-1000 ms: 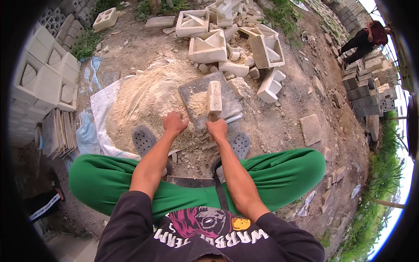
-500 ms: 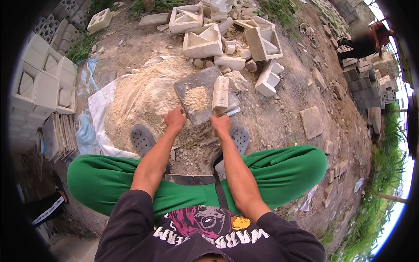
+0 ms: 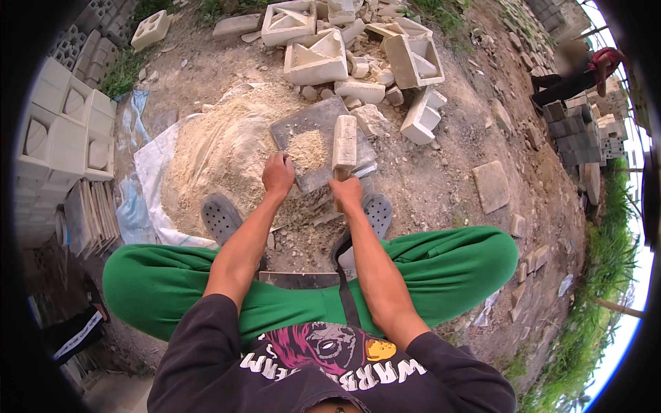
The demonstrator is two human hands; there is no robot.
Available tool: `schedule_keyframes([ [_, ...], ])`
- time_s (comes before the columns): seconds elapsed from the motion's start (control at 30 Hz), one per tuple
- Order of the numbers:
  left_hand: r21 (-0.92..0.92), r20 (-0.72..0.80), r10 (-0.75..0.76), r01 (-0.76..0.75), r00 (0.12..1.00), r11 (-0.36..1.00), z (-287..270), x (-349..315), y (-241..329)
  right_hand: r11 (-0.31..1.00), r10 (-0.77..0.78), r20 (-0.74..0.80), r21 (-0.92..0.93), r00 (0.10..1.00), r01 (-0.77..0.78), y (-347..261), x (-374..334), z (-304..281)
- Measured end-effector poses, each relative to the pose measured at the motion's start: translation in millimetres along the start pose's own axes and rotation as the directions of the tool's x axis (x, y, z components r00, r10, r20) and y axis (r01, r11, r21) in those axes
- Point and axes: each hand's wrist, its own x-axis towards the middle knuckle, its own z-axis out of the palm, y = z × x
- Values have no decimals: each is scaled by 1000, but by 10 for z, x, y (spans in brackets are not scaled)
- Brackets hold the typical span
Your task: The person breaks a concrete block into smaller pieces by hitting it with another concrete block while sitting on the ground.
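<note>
My right hand [image 3: 346, 193] is wrapped round the handle of a wooden mallet [image 3: 345, 144]. The mallet's pale, worn block head rests over the right side of a dark flat slab [image 3: 325, 115], as far as I can tell. A small heap of crushed, sand-coloured crumbs [image 3: 307, 150] lies on the slab. At the slab's left edge, beside those crumbs, is my left hand [image 3: 278, 175] with its fingers curled in; what they hold, if anything, is hidden. A large pile of pale crushed grit [image 3: 213, 148] spreads on a white sheet [image 3: 153, 162] to the left.
Broken pale blocks [image 3: 317, 58] and rubble lie beyond the slab. Hollow blocks [image 3: 65, 124] are stacked at far left, above leaning thin boards [image 3: 91, 215]. A flat stone [image 3: 491, 186] lies to the right. Another person [image 3: 585, 72] bends near grey blocks at far right.
My left hand has moved slightly forward, closer to the crumbs at the slab's edge. The mallet stays in my right hand, in nearly the same place. The person at far right has shifted posture.
</note>
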Motion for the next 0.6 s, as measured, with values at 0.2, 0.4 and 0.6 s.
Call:
schedule_keyframes([
  [0.2, -5, 69, 148, -148, 987, 989, -66, 92, 206, 994, -102, -185, -67, 977, 91, 153, 105, 87],
  [0.4, 96, 110, 194, -205, 975, 974, -54, 216, 217, 994, -113, -177, -25, 978, 110, 113, 73, 90],
  [0.6, -79, 183, 147, -135, 972, 988, 16, 275, 228, 1000, -13, -35, -22, 999, 12, -160, -129, -89],
])
